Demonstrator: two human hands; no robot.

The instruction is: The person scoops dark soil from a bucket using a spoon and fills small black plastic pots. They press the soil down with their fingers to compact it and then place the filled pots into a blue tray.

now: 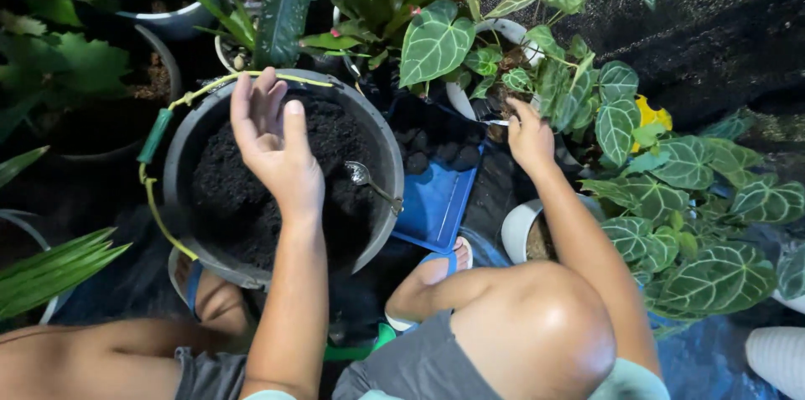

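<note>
Dark netting floor: left hand point(277, 148) open, empty over soil bucket point(281, 178); right hand point(530, 138) past bucket, pinching small tool at white pot point(503, 35).

We see left hand point(272, 144) open, palm up, fingers spread, above grey bucket point(381, 136) of dark soil point(226, 199). Metal spoon point(369, 182) lies on soil, handle at bucket rim. Right hand point(528, 138) reaches into veined-leaf plant point(616, 119) in white pot point(470, 106); whether it grips anything, we can't tell. Blue tray point(440, 203) with dark clumps between bucket and pot. Person squats, knees bare.
</note>
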